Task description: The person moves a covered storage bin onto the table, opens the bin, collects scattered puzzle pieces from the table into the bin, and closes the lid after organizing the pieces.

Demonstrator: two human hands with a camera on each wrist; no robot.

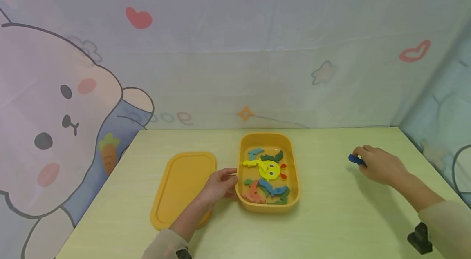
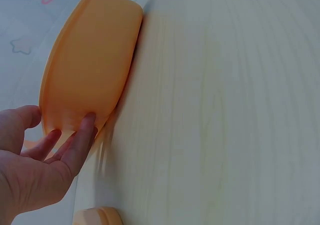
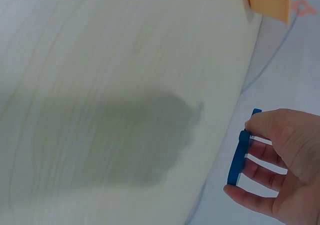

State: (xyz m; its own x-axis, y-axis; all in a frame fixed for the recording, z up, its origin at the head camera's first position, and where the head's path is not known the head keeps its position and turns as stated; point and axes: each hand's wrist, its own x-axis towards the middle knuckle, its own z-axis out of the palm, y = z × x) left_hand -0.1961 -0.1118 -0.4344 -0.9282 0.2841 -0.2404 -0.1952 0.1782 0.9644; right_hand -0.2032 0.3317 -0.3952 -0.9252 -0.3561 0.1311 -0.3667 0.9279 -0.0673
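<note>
My right hand (image 1: 380,165) pinches a flat dark blue piece (image 3: 239,157) between thumb and fingers, raised above the table's right side. Its full shape is partly hidden by the fingers. Against the left wall of a yellow-orange plastic box (image 1: 293,169) rests my left hand (image 1: 220,185). In the left wrist view its fairly straight fingers (image 2: 80,142) touch the box's outer side, with the thumb near the rim. Inside the box lie several flat coloured pieces, among them a yellow round-faced piece (image 1: 270,170) with red feelers, a blue piece (image 1: 272,188) and an orange piece (image 1: 254,192).
A yellow-orange lid (image 1: 185,181) lies flat to the left of the box, partly behind the left forearm. The pale wooden table (image 1: 327,218) ends at a patterned cloth (image 1: 220,67) at the back. More cloth hangs at the right.
</note>
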